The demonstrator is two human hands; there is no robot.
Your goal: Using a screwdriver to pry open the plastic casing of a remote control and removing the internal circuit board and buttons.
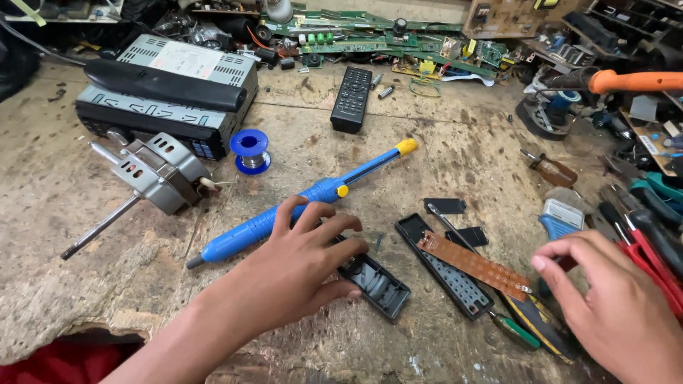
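My left hand (302,259) lies with fingers spread over one end of a black plastic remote shell (377,284) on the worn workbench, touching it. Just beyond the fingers lies a blue desoldering pump (299,206) with a yellow tip. My right hand (612,299) hovers at the lower right with fingers curled, near the other half of the remote housing (445,274), which has a brown circuit strip (473,264) lying across it. I see nothing in the right hand.
A car stereo (171,92) and a grey fan motor (156,171) sit at the left. A blue solder spool (250,151), a black remote (351,98), circuit boards (377,39), screwdrivers (516,331) and red-handled tools (654,263) surround the spot.
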